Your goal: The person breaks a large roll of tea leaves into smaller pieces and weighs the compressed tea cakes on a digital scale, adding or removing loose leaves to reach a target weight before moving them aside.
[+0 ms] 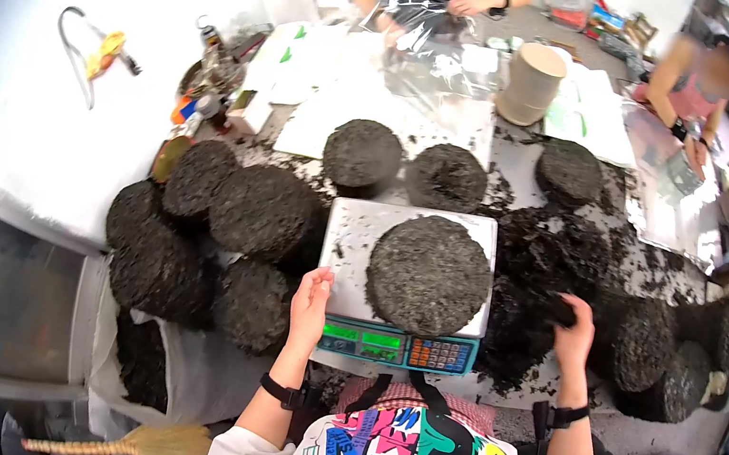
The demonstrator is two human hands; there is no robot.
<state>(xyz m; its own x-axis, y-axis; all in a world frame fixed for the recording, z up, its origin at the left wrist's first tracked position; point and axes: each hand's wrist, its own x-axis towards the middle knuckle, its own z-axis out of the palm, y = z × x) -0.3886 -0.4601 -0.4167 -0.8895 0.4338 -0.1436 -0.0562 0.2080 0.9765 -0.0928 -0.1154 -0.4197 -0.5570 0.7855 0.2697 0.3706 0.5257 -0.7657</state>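
Observation:
A digital scale [344, 268] with a steel plate and green-lit displays stands in front of me. On its plate lies a dark, fibrous round cake [430, 275], looking like pressed dried leaf or seaweed. My left hand [310, 305] is at the scale's left edge, fingers stretched upward and holding nothing. Right of the scale, my right hand [574, 335] has its fingers curled round a dark clump [554, 307] over the loose dark flakes [520, 336]. The fingertips are partly hidden by that material.
More round cakes [261, 210] are stacked at the left, others [640, 341] at the right and several along the back. Beyond stand a beige cylinder [531, 84] and plastic bags [441, 57]. Two people work across the table. A straw broom [164, 448] lies below left.

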